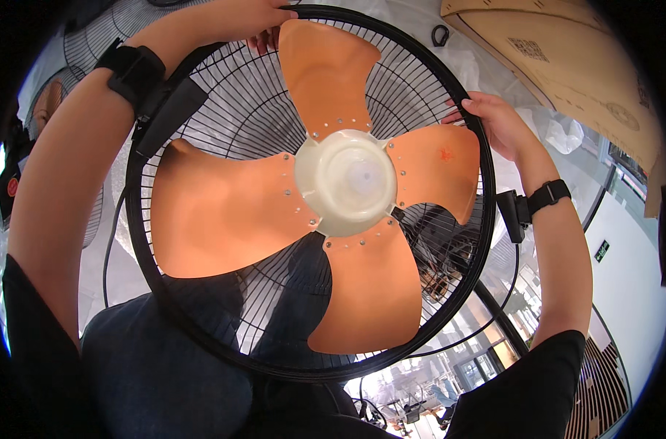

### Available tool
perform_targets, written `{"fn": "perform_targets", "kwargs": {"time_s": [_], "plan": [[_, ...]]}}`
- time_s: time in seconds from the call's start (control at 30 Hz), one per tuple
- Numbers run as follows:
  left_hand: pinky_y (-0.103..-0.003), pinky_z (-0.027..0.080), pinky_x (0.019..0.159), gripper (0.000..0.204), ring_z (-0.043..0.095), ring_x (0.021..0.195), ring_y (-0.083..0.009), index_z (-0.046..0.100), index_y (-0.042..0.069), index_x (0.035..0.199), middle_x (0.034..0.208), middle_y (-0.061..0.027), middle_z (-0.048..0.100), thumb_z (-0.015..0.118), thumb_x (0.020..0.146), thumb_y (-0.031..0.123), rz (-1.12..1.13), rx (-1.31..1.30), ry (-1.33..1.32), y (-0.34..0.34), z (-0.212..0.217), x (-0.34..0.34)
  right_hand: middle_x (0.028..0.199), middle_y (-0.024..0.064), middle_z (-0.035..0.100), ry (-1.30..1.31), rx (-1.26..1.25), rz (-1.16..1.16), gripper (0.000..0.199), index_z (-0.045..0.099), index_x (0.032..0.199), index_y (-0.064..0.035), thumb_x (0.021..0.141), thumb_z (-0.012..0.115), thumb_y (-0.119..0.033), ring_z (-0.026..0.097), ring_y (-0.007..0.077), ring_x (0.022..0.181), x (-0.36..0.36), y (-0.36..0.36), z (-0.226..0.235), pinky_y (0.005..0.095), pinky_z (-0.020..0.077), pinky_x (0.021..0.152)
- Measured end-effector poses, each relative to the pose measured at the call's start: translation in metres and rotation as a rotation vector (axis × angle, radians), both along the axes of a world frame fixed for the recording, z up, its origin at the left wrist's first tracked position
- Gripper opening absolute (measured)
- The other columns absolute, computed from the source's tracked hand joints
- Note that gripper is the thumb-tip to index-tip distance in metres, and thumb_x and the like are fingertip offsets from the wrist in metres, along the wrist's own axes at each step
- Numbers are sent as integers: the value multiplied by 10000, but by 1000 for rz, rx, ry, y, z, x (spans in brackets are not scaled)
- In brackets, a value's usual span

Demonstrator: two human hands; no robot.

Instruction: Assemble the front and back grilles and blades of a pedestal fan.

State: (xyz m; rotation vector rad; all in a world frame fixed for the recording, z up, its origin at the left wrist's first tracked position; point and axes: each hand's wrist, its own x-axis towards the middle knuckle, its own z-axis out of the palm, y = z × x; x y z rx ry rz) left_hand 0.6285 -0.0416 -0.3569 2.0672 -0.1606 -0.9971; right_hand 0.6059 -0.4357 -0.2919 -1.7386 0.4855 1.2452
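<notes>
A large round fan with a black wire guard (234,110) fills the middle of the view, tilted over my lap. Its four orange blades (216,212) are fastened with small rivets or screws to a cream hub (345,183). At the upper left, my left hand (249,18) is closed around the guard's black rim, fingertips showing through the wires. My right hand (494,124) grips the rim at the upper right, thumb on the outside and fingers partly hidden behind it. A red mark sits on the right-hand blade.
A brown cardboard box (567,58) stands at the upper right, near crumpled clear plastic wrap (563,135). Another wire fan guard (99,36) lies at the upper left. A small black ring-shaped piece (440,35) rests beyond the rim. Black devices with cables are strapped to both wrists.
</notes>
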Motion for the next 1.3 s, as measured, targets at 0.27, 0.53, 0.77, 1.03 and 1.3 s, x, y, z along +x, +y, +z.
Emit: {"fn": "perform_targets", "kwargs": {"time_s": [0.27,0.53,0.77,1.03,1.3], "plan": [[-348,536,646,343,662,676,-218,636,-64,944,790,-152,683,448,973,221,-18,-36,-16,3,-11,-1,887,133,665,-135,-192,132,358,569,1094,-34,986,505,-370,639,166,744,1,25,-3,283,519,672],[-349,540,642,374,658,669,-227,641,-69,938,801,-146,686,432,967,239,-33,-44,-3,1,-4,2,822,108,633,-36,-155,105,390,578,1008,-37,980,504,-419,635,178,757,8,18,-9,282,512,648],[-305,563,518,387,664,550,-199,624,-65,877,710,-142,672,443,975,262,14,-101,-74,-11,-31,5,806,114,634,-10,-214,91,374,581,1005,-38,978,505,-404,639,180,715,10,21,-6,282,511,629],[-280,526,523,402,654,561,-172,674,-1,858,772,-125,694,443,896,325,-21,-40,37,-2,-15,8,789,90,615,-75,-205,121,358,586,1101,-70,982,494,-395,635,165,719,7,29,1,277,515,624],[-291,527,636,449,655,682,-185,659,0,899,812,-112,683,401,874,366,86,-164,252,7,2,6,784,62,592,-61,-169,106,342,585,1074,-69,980,492,-384,632,160,727,6,26,8,280,520,631]]}}
